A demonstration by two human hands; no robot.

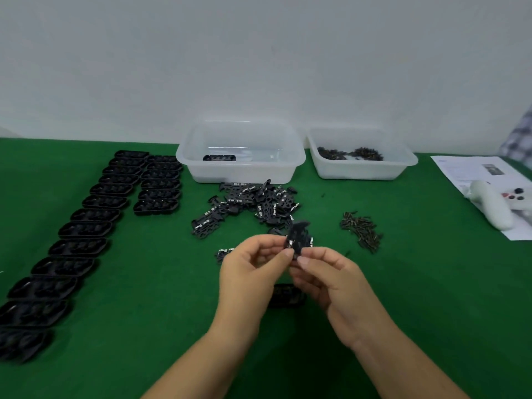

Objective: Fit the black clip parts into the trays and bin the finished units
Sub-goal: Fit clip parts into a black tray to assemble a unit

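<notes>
Both hands raised over centre of green felt-covered table (pixel 403 283), meeting at one small flat black plastic clip part (pixel 298 239). Left hand (pixel 253 272) pinches clip's lower left edge w/ thumb and curled fingers; right hand (pixel 328 279) pinches its lower right edge w/ thumb and forefinger, other fingers curled under. Clip held roughly upright, above table, near side of loose heap of black clip parts w/ white tabs (pixel 250 204), which lies centre, just near of bins. One black oval tray (pixel 288 295) on felt directly below hands, partly hidden by them; contents can't tell. Left side: two rows of black oval moulded trays (pixel 86 228), long row running near-left to far, short row (pixel 158 182) beside it at far end; trays overlap slightly. Far centre: clear rectangular plastic bin (pixel 241 168) holding one black unit (pixel 219 158) at its left end. Right of it, touching or nearly so: second translucent white plastic bin (pixel 362 171) w/ dark small pins (pixel 349 154) on its floor. Small pile of dark pins (pixel 361 230) on felt right of hands, apart from clip heap. Far right: white printed paper sheet (pixel 466 168) w/ white handheld controller (pixel 495 205) resting on it. Plain pale wall behind table.
</notes>
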